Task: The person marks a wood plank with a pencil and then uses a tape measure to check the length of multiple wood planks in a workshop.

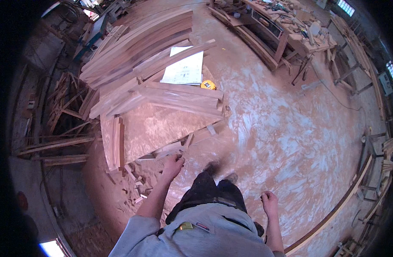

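My left hand (pixel 174 166) hangs with its fingers curled, near the front corner of a wood-topped table (pixel 162 128). A small dark bit shows by its fingertips, too small to name. Down at my right side, above the floor, my right hand (pixel 269 202) has its fingers curled in; whatever they may hold is hidden. On the table lie stacked long boards (pixel 136 47), a white paper sheet with drawings (pixel 183 68) and a yellow tape measure (pixel 208 85). Several narrow strips (pixel 117 143) lie along the table's left edge.
Wood offcuts (pixel 138 184) litter the floor below the table. A cluttered workbench (pixel 290 34) stands at the far right. Long timber (pixel 333 210) runs along the right side. The dusty floor (pixel 286 124) has pale smears. Scrap wood (pixel 66 103) is piled at left.
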